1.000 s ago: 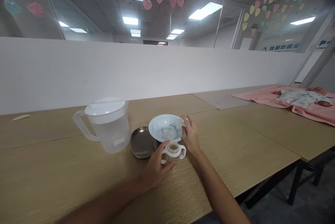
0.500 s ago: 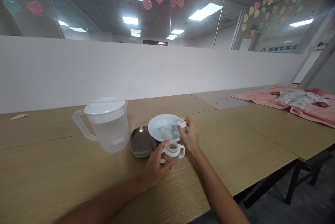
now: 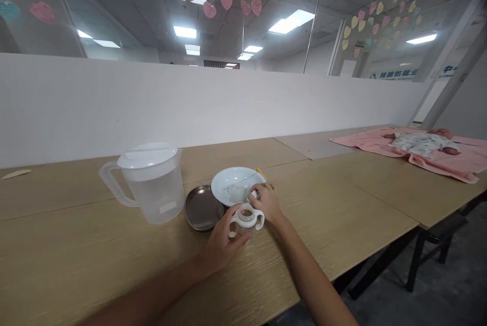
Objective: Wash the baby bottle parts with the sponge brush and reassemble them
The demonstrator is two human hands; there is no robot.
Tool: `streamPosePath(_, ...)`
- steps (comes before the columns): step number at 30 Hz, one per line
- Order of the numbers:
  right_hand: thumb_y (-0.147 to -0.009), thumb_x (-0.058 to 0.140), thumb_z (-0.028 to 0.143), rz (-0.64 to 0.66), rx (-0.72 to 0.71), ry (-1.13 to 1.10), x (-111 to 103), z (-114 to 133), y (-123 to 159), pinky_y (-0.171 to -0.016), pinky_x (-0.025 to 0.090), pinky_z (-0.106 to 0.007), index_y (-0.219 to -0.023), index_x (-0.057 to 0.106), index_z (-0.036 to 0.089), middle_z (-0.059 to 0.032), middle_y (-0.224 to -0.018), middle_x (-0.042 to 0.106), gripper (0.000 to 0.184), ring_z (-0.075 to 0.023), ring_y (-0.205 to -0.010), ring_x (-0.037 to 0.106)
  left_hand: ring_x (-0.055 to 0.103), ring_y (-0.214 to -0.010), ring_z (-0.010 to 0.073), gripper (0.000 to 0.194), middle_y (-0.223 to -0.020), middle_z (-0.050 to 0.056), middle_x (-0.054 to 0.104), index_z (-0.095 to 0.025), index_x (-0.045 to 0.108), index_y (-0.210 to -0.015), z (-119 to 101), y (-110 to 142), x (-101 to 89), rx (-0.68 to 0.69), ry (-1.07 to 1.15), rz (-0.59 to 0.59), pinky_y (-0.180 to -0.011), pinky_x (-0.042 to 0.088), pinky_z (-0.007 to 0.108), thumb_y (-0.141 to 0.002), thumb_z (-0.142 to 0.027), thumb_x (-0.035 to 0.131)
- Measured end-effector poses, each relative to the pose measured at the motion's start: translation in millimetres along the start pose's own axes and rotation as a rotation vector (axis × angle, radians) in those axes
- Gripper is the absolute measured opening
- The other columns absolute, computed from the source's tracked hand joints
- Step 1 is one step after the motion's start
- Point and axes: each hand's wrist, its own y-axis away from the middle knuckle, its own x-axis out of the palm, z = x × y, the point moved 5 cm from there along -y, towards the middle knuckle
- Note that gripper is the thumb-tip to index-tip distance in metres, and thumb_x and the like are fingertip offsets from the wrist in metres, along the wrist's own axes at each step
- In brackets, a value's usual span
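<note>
My left hand is wrapped round a clear baby bottle with a white two-handled ring. The bottle stands upright on the table, its mouth uncovered. My right hand has its fingers closed on a small white bottle cap, mostly hidden by the fingers, at the near right rim of a white bowl. Inside the bowl lie whitish see-through pieces, too unclear to name, and a thin rod. A yellow tip shows at the bowl's far right rim.
Left of the bowl is a shallow metal tray. A lidded plastic pitcher stands farther left. At the far right, a baby doll in patterned clothes lies on a pink blanket. A white partition runs along the back.
My right hand has moved down and left with the white cap, closer to the bottle and over the bowl's near rim. My left hand keeps its hold on the bottle. The view has shifted slightly.
</note>
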Motion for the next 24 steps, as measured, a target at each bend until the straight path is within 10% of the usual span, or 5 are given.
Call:
streamPosePath(5, -0.073, 0.052, 0.022, 0.010, -0.069, -0.021, 6.6, 1.4, 0.5, -0.085, 0.032, -0.033, -0.068, 0.064, 0.019, -0.0052, -0.079, 0.068, 0.013, -0.0211, -0.089, 0.054, 0.053, -0.111, 0.0243, 0.058, -0.128, 0.010, 0.052, -0.021, 0.035, -0.132, -2.4, -1.4, -1.5, 0.023, 0.083, 0.062, -0.094, 0.044, 0.038, -0.081, -0.035, 0.058)
streamPosePath(11, -0.076, 0.043, 0.024, -0.362, -0.044, -0.189, -15.6, -14.8, 0.7, -0.085, 0.037, -0.034, -0.076, 0.063, 0.017, -0.0088, -0.088, 0.067, 0.022, -0.0213, -0.088, 0.056, 0.052, -0.111, 0.0262, 0.065, -0.131, 0.012, 0.047, -0.023, 0.025, -0.139, -19.0, -7.0, -13.8, 0.210, 0.127, 0.152, -0.093, 0.044, 0.041, -0.083, -0.038, 0.055)
streamPosePath(15, -0.078, 0.041, 0.032, -0.488, 0.199, -0.302, -21.6, -36.4, 3.0, -0.075, 0.041, -0.032, -0.077, 0.064, 0.015, -0.0099, -0.081, 0.066, 0.028, -0.0215, -0.078, 0.057, 0.051, -0.105, 0.0228, 0.057, -0.129, 0.012, 0.044, -0.023, 0.034, -0.132, -36.4, -17.2, -60.5, 0.317, -0.052, -0.267, -0.095, 0.040, 0.041, -0.081, -0.035, 0.057)
streamPosePath(21, -0.076, 0.042, 0.037, -0.480, 0.351, -0.408, -16.3, -44.7, 5.5, -0.067, 0.041, -0.029, -0.078, 0.065, 0.014, -0.0099, -0.078, 0.067, 0.032, -0.0206, -0.072, 0.059, 0.048, -0.084, 0.0148, 0.038, -0.098, 0.003, 0.047, -0.019, 0.051, -0.110, -47.3, -16.8, -182.0, 0.355, 0.025, -1.195, -0.079, 0.042, 0.029, -0.075, -0.030, 0.062)
streamPosePath(24, -0.076, 0.042, 0.038, -0.459, 0.347, -0.388, -14.1, -43.0, 6.5, -0.067, 0.041, -0.029, -0.077, 0.065, 0.015, -0.0100, -0.079, 0.068, 0.033, -0.0205, -0.070, 0.059, 0.044, -0.079, 0.0125, 0.026, -0.085, -0.001, 0.041, -0.018, 0.051, -0.098, -40.1, -16.9, -227.5, 0.360, -0.033, -1.317, -0.078, 0.039, 0.028, -0.074, -0.021, 0.061)
